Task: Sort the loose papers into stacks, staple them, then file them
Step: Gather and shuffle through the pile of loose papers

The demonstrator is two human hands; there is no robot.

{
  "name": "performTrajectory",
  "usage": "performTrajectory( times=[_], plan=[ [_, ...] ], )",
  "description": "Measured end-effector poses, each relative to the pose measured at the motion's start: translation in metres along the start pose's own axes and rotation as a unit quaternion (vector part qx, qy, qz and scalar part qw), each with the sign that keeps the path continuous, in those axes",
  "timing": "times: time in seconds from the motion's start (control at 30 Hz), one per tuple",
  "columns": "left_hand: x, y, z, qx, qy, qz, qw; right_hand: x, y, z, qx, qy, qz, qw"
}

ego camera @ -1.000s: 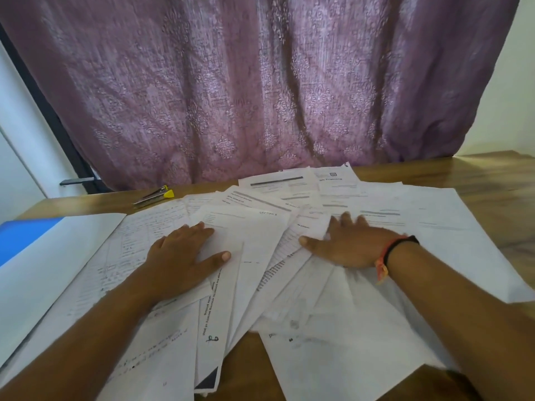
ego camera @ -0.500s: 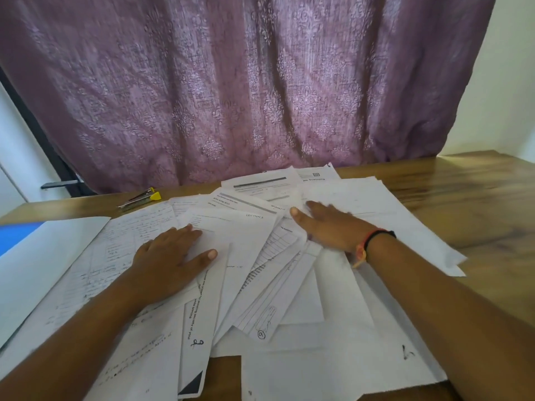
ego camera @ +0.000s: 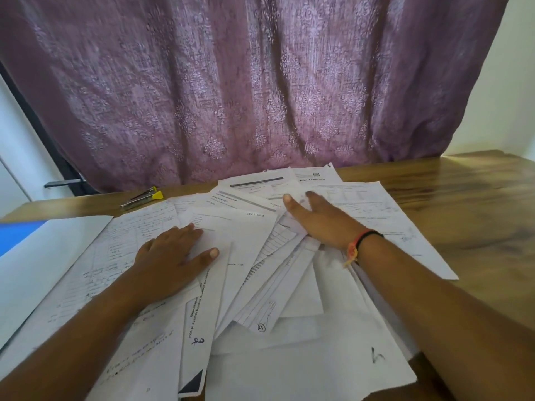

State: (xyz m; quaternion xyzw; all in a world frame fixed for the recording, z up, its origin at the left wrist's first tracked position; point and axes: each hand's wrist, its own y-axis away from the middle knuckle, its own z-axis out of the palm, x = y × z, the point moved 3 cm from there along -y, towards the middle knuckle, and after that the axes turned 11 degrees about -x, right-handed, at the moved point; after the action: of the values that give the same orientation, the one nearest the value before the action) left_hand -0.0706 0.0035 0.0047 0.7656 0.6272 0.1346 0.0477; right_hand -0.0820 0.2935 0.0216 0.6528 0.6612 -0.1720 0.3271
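The right hand (ego camera: 321,221), flat and relaxed, has swept the papers (ego camera: 249,235) inward toward the flat left hand (ego camera: 170,256), bunching them between both, so sorting is only starting.

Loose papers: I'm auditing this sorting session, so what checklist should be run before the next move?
1. Hands free: ok; left hand and right hand lie flat on the papers, holding nothing.
2. Papers in stacks: not ok; they lie fanned and overlapping.
3. Stapler in sight: ok; the stapler sits uncovered on the table beyond the sheets.
4. File ready: cannot tell; only a blue item shows at the left edge.
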Motion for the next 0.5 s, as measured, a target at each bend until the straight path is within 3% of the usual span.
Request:
performTrajectory(
  times=[0.03,0.1,0.17,0.2,0.37,0.5],
  plan=[
    [0.000,0.000,0.000,0.001,0.002,0.002,1.000,0.003,0.001,-0.008,0.037,-0.005,0.011,0.999],
    [-0.001,-0.001,0.000,0.002,0.006,0.003,1.000,0.020,0.004,-0.023,0.087,0.059,0.115,0.988],
    [-0.003,-0.003,0.001,0.006,-0.005,0.001,1.000,0.036,0.006,-0.026,0.063,0.121,0.211,0.968],
    [-0.004,-0.005,0.002,0.008,-0.012,0.001,1.000,0.039,0.006,-0.024,0.048,0.136,0.220,0.965],
    [-0.003,-0.005,0.002,0.004,-0.021,-0.005,1.000,0.007,0.012,-0.006,0.000,0.017,0.062,0.998],
    [-0.004,-0.004,0.003,0.003,-0.018,-0.002,1.000,0.007,0.007,-0.009,0.039,0.032,0.045,0.998]
  ],
)
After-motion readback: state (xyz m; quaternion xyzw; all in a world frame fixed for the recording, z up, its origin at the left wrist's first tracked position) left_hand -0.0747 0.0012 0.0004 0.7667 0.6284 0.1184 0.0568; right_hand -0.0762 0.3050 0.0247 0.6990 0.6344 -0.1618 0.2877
